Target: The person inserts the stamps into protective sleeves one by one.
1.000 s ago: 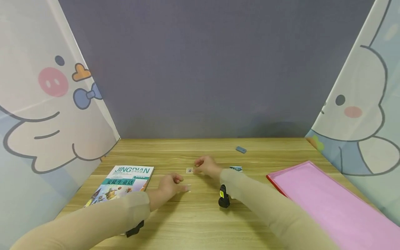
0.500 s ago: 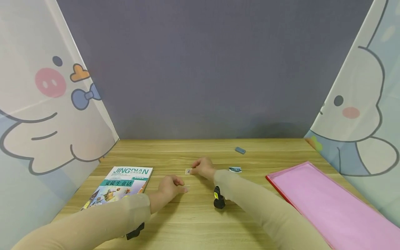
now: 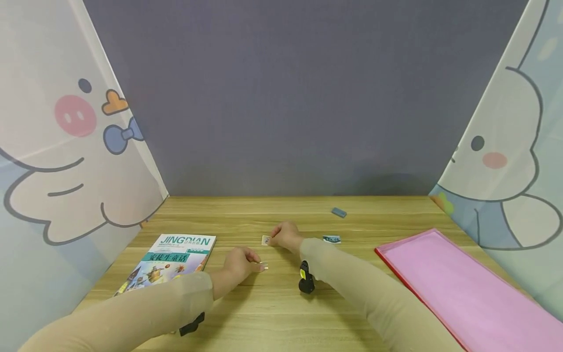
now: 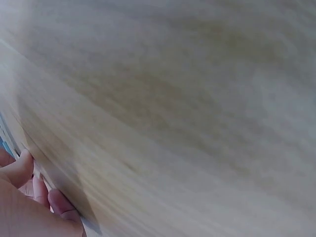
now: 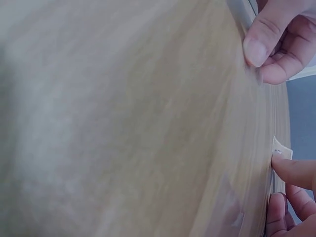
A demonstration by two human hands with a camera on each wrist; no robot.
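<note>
My left hand is low over the table, near its middle, thumb and finger pinching a small clear plastic piece that shows mainly as bright glints. Further back, my right hand pinches the edge of a small pale square stamp with a dark mark in its centre. In the right wrist view, the right thumb lies over the stamp and covers part of it. The left hand appears above it there. Only part of the left hand shows in the left wrist view.
A children's book lies at the left, partly under the left sleeve. To the right are a small blue picture stamp, a grey-blue block farther back and a pink tray with a red edge. A dark panel stands behind.
My right hand has shifted slightly left and closed its fingertips on the stamp's edge. The left hand stays nearly in place, the clear piece tilting so that its edges glint.
</note>
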